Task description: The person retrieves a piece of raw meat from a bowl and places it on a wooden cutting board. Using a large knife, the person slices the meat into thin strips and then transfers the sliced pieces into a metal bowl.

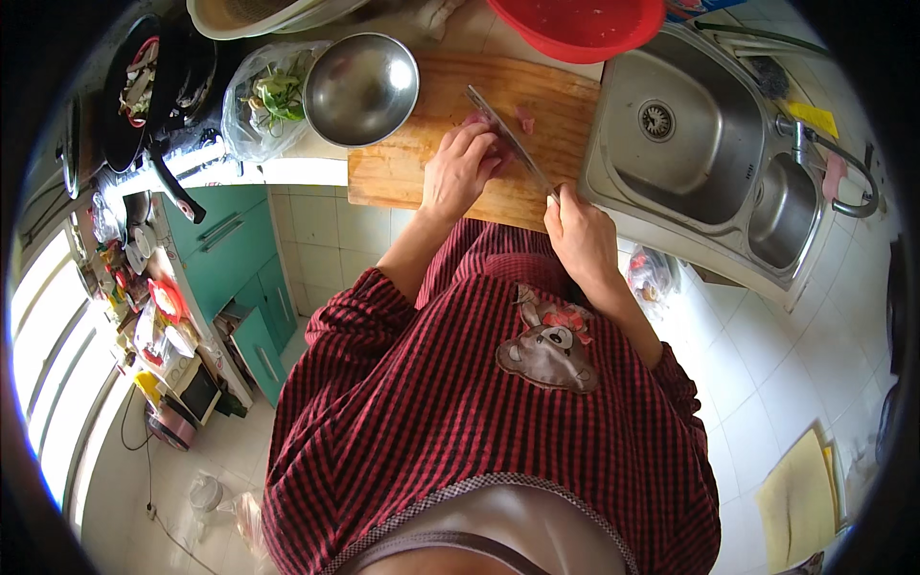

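My right hand (581, 228) is closed around the handle of a kitchen knife (512, 144), whose blade slants up and left over a wooden cutting board (402, 176). Pressed under the curled fingers of my left hand (460, 164) is a piece of raw pinkish meat (491, 164), right beside the blade. My left hand partly covers the meat, so its full shape is hidden. A small cut piece of meat (525, 119) lies apart on the board, right of the blade. An empty-looking steel bowl (361, 90) overlaps the board's upper left corner.
To the right is a double steel sink (683, 144) with a tap (799, 142). A red basin (582, 29) stands behind the board. Leafy greens (279, 97) sit in a plastic bag left of the bowl; beyond is a dark frying pan (133, 93), its handle jutting towards me.
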`<state>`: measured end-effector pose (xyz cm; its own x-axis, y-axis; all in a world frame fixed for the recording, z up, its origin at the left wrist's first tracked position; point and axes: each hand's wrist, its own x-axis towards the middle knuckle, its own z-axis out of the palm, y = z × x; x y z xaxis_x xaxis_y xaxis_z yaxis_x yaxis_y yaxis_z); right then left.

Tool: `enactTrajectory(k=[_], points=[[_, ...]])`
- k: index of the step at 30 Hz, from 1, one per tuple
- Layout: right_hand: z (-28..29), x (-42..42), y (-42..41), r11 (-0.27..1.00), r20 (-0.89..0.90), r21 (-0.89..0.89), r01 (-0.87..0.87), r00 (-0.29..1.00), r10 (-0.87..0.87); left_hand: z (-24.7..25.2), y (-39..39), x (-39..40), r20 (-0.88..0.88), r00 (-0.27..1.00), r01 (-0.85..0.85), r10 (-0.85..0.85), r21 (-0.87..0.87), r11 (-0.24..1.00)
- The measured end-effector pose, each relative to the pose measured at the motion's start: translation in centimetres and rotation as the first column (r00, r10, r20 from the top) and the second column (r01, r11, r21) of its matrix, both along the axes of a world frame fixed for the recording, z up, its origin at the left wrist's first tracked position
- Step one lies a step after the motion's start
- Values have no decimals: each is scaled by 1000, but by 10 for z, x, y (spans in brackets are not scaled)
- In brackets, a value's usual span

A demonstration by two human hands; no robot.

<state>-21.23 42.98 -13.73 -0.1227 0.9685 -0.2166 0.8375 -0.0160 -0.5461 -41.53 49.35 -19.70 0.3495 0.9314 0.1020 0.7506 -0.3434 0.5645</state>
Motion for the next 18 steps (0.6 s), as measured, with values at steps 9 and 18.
enactTrajectory(k=[9, 18], points=[[1, -20, 33, 998, 4, -58, -26, 1000, 26, -2, 6, -1, 111, 994, -5, 3, 25, 1000], [3, 0, 15, 996, -45, -88, -9, 999, 5, -6, 3, -2, 150, 987, -49, 49, -3, 999]])
